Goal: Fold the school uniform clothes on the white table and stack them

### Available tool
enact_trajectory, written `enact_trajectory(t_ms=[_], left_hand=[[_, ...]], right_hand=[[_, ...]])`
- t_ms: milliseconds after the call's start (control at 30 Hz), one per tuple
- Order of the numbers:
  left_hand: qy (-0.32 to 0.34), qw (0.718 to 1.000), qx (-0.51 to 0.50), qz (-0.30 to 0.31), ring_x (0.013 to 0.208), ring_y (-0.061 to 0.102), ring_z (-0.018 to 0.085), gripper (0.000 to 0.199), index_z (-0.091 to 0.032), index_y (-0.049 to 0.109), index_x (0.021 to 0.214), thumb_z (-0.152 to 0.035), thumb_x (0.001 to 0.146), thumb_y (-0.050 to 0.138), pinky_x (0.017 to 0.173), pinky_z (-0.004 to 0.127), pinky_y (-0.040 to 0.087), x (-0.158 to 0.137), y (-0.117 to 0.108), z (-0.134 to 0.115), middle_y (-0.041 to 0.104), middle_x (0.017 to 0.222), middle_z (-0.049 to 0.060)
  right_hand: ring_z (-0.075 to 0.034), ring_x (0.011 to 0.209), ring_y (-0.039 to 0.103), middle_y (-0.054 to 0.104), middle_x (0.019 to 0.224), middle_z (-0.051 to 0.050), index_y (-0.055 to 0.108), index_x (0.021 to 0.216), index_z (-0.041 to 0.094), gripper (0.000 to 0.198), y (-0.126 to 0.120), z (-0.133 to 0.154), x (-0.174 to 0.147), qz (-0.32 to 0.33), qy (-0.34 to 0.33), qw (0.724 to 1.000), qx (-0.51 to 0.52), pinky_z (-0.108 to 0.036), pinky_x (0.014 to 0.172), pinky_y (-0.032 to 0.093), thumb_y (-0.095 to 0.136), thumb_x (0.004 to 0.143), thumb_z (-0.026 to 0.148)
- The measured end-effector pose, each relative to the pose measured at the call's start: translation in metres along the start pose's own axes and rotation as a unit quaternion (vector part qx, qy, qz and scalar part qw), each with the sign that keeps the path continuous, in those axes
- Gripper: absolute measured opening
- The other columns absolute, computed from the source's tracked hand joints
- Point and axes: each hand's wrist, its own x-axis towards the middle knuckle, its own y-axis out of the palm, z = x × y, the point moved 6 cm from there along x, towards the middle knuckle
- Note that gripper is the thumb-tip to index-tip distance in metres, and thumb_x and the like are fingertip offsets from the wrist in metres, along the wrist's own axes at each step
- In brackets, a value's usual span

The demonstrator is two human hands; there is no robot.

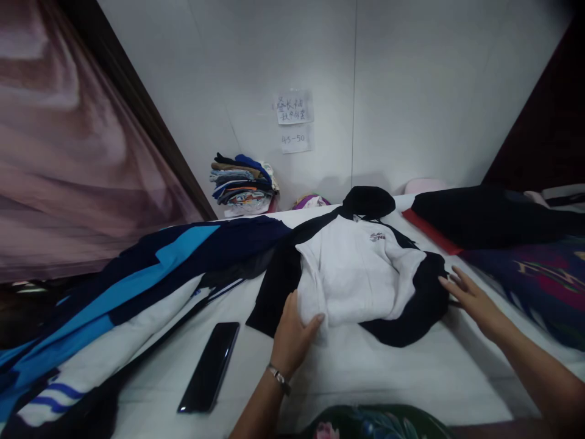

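Note:
A white and black hoodie (pixel 351 274) lies spread in front of me, its black hood (pixel 369 201) pointing to the wall and a small dark print on its chest. My left hand (pixel 295 334) grips the white lower edge on its left side, thumb on top and fingers partly hidden. One black sleeve (pixel 276 292) reaches out beside that hand. The other sleeve (pixel 411 323) is folded back across the right side. At its bend, my right hand (pixel 475 305) has its fingers apart, the tips at or just beside the black cloth.
A black phone (pixel 209 366) lies on the white table cover (pixel 256 372). Dark blue and white garments (pixel 150 299) spread across the left, while dark clothes (pixel 498 216) lie at right. A folded stack (pixel 242 183) stands by the wall, below paper notes (pixel 293 107).

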Motion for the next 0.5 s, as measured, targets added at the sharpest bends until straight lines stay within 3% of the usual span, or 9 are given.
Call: enact_trajectory(t_ms=[100,200,300,400,500], left_hand=[[-0.036,0.999,-0.008,0.039,0.123,0.051,0.037,0.091,-0.019,0.028,0.147,-0.058,0.073,0.064,0.092,0.046,0.046,-0.001,0.009,0.004,0.048,0.141,0.014],[-0.036,0.997,-0.017,0.071,0.108,0.061,0.035,0.081,-0.019,0.036,0.143,-0.047,0.074,0.066,0.087,0.044,0.048,0.011,0.016,0.002,0.062,0.124,0.012],[0.011,0.995,-0.088,0.049,0.102,0.064,0.028,0.059,-0.019,0.052,0.129,-0.027,0.072,0.066,0.087,0.037,0.048,0.029,0.01,-0.007,0.069,0.112,0.007],[0.031,0.983,-0.178,-0.017,0.096,0.065,0.023,0.048,-0.017,0.06,0.117,-0.022,0.07,0.065,0.085,0.034,0.05,0.054,-0.025,-0.015,0.07,0.108,0.006],[0.032,0.981,-0.157,-0.107,0.091,0.066,0.022,0.049,-0.017,0.062,0.116,-0.027,0.069,0.067,0.081,0.033,0.052,0.086,-0.088,-0.019,0.07,0.105,0.005]], right_hand=[[-0.029,0.103,0.065,0.063,0.125,-0.008,0.037,0.143,0.034,0.083,0.024,-0.01,-0.032,0.067,0.086,0.986,0.125,-0.036,0.074,0.059,0.071,0.07,0.054],[-0.024,0.105,0.064,0.064,0.123,-0.001,0.04,0.139,0.038,0.085,0.039,-0.01,-0.04,0.064,0.048,0.978,0.192,-0.032,0.081,0.057,0.079,0.064,0.039],[-0.022,0.096,0.066,0.068,0.111,0.0,0.047,0.134,0.033,0.083,0.04,-0.015,-0.034,0.028,0.045,0.969,0.243,-0.031,0.078,0.057,0.079,0.058,0.025],[-0.019,0.08,0.067,0.071,0.092,0.001,0.053,0.129,0.03,0.076,0.03,-0.01,-0.031,0.006,0.052,0.949,0.31,-0.028,0.068,0.056,0.073,0.056,0.018],[-0.016,0.067,0.063,0.07,0.081,0.002,0.056,0.127,0.029,0.077,0.023,0.007,-0.042,0.024,0.047,0.932,0.357,-0.024,0.058,0.051,0.071,0.053,0.015]])
